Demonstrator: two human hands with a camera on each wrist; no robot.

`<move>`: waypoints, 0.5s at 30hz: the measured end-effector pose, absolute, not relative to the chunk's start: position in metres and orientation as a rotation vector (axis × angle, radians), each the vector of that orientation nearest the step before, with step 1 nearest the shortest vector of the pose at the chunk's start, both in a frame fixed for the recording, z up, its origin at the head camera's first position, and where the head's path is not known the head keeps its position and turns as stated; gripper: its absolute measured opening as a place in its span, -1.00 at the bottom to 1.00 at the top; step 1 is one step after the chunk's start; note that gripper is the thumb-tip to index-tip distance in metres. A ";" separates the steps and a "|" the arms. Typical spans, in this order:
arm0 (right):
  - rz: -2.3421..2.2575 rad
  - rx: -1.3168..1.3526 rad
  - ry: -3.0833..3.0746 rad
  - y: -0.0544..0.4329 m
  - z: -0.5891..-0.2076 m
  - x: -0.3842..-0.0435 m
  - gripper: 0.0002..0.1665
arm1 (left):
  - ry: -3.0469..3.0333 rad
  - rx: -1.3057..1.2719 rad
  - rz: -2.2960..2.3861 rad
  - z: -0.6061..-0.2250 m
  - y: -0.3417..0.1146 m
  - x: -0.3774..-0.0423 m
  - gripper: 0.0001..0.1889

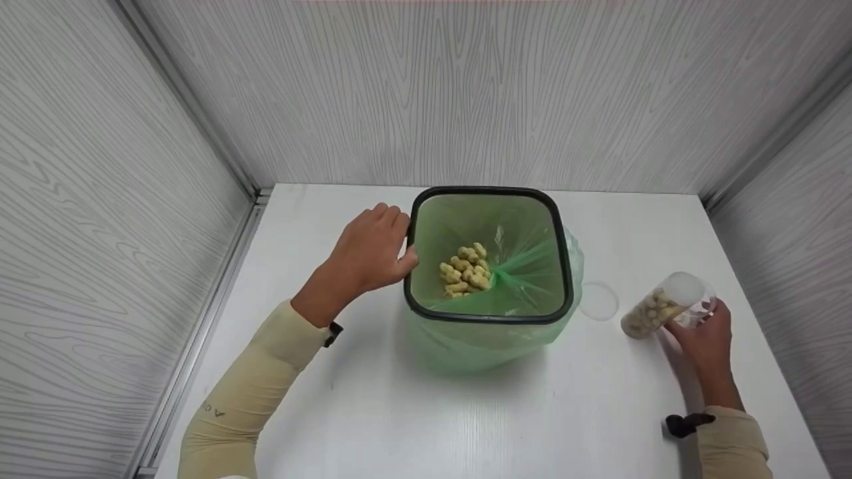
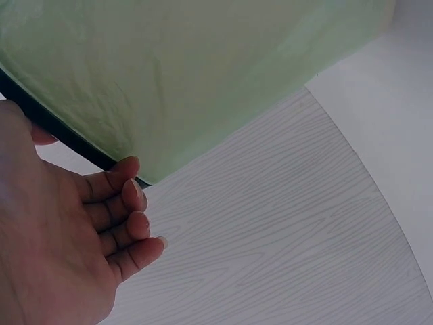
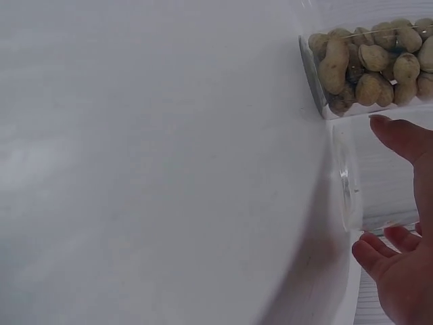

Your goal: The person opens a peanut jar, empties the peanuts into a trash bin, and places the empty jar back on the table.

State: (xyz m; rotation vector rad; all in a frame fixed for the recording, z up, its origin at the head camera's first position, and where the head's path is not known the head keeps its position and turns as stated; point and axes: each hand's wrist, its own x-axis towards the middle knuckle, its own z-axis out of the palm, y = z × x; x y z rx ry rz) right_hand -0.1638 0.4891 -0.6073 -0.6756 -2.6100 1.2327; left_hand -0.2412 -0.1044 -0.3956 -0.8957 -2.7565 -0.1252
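A bin lined with a green plastic bag (image 1: 466,346) stands mid-table, its black rim (image 1: 489,319) facing up. Several peanuts in shells (image 1: 466,269) lie inside it. My left hand (image 1: 373,249) holds the bin's left rim, thumb over the edge; in the left wrist view its fingers (image 2: 128,220) curl by the black edge. On the right, my right hand (image 1: 709,339) grips a clear empty jar (image 3: 379,176) between thumb and fingers. Beside it stands a clear jar of peanuts (image 1: 649,314) with a white lid (image 1: 684,289), partly overlapping the empty jar in the head view.
A translucent round lid (image 1: 599,301) lies flat on the white table (image 1: 479,426), between the bin and the jars. Grey wood-grain panels (image 1: 426,93) enclose the table at the back and both sides.
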 end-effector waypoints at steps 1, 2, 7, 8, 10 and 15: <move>1.228 -0.675 -2.611 0.488 -0.606 -0.163 0.19 | -2.757 -0.895 -0.127 -0.396 -0.104 -0.241 -0.64; 1.227 -0.674 -2.610 0.488 -0.604 -0.162 0.18 | -2.756 -0.894 -0.127 -0.396 -0.104 -0.241 -0.64; 1.209 -0.665 -2.612 0.484 -0.597 -0.156 0.19 | -2.745 -0.891 -0.123 -0.396 -0.104 -0.242 -0.64; 1.199 -0.669 -2.619 0.484 -0.595 -0.154 0.20 | -2.744 -0.891 -0.121 -0.396 -0.104 -0.242 -0.64; 1.171 -0.673 -2.630 0.481 -0.592 -0.151 0.23 | -2.741 -0.892 -0.117 -0.396 -0.104 -0.242 -0.63; 1.126 -0.665 -2.630 0.475 -0.586 -0.144 0.24 | -2.747 -0.892 -0.116 -0.396 -0.104 -0.241 -0.63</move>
